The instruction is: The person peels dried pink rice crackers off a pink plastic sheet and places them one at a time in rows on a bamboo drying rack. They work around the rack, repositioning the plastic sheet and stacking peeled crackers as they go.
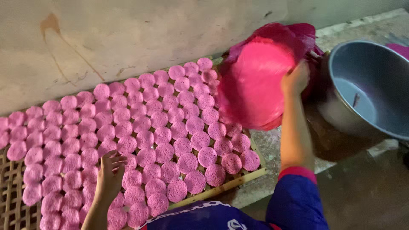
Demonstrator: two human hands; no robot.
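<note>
Spread fingers of left hand (110, 173) are resting on pink discs (164, 127); right hand (295, 79) is gripping a pink stack (253, 85), which wants steady support.

I count: pink discs (164, 152) on bamboo rack (238, 180), too many to tally exactly; one large pink round (253, 87); one metal bowl (370, 85); two hands.

Matt, rough, porous pink discs (164, 152), woven bamboo mat (12, 204) with a smooth pale pole edge, smooth dull-sheen metal bowl (375, 81), rough-textured bright pink sheet (255, 85), stained matt plaster wall (128, 38), gritty concrete floor (366, 191)
</note>
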